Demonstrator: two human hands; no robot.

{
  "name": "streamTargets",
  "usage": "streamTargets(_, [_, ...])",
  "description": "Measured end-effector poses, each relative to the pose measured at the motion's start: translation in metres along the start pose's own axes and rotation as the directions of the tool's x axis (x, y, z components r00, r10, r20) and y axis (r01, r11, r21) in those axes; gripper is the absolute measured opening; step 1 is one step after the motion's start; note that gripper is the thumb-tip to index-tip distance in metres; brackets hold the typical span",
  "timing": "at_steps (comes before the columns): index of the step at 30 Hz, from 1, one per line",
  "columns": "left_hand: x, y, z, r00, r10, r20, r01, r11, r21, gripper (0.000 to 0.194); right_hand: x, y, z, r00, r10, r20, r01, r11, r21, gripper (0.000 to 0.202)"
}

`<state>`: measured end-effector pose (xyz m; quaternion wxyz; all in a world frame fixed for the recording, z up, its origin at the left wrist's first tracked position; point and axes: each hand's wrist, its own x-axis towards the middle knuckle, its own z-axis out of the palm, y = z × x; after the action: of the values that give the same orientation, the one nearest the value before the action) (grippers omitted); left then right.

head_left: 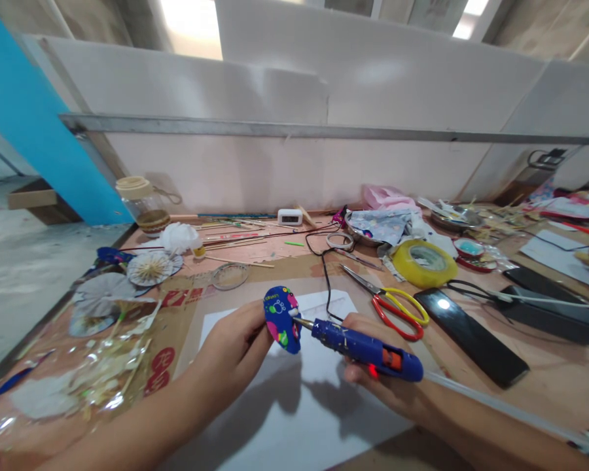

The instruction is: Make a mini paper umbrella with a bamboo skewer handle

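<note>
Between the fingers of my left hand [238, 340] is a small blue piece of printed fabric [281, 319] with pink and green patches and a paw mark. My right hand [377, 366] is wrapped round a dark blue glue gun [360, 347], its red light on and a clear glue stick [500, 405] running out of its back. The metal nozzle meets the right edge of the fabric piece, where a whitish spot shows. Both hands are above a white sheet of paper [275, 425].
Scissors [397, 311], a black phone [471, 337] and a roll of yellow tape [425, 263] lie to the right. Pleated paper fans [103, 294] and plastic wrap are at the left. Behind stand a glass jar [144, 206] and a small white digital display [289, 217].
</note>
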<state>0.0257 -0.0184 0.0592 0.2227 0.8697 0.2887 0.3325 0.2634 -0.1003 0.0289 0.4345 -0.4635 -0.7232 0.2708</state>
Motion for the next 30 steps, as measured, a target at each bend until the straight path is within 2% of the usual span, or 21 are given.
streamTargets(17, [-0.0025,0.0022,0.0010,0.999,0.032,0.001,-0.032,0.997,0.069,0.021,-0.0014,0.0017,0.0004,1.000,0.004,0.002,-0.004,0.999,-0.051,0.055])
streamTargets(30, [-0.0031,-0.0025,-0.0011,1.000,-0.008,0.012,0.007,0.994,0.107,0.022,0.0002,-0.0002,0.0004,1.000,-0.005,-0.004,0.004,0.996,-0.089,0.053])
